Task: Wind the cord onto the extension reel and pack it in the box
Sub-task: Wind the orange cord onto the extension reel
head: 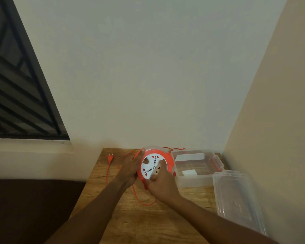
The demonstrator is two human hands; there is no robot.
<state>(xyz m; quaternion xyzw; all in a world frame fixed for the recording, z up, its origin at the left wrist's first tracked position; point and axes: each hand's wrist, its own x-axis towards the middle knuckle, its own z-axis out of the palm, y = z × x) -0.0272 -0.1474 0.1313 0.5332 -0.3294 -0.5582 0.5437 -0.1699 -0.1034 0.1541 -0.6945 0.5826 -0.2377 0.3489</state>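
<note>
An orange extension reel (166, 158) with a white socket face is held tilted above the wooden table (148, 222). My left hand (130, 167) grips its left rim. My right hand (161, 185) holds its lower right part, fingers on the white face. The thin orange cord (139, 199) hangs from the reel, loops over the table and runs left to an orange plug (110, 158) lying near the table's far left corner. More cord shows behind the reel. A clear plastic box (195, 180) stands open just right of the reel.
The box's clear lid (236, 199) lies at the table's right edge beside the wall. Walls close off the back and right. A barred window is at the upper left, and a dark surface lies left of the table.
</note>
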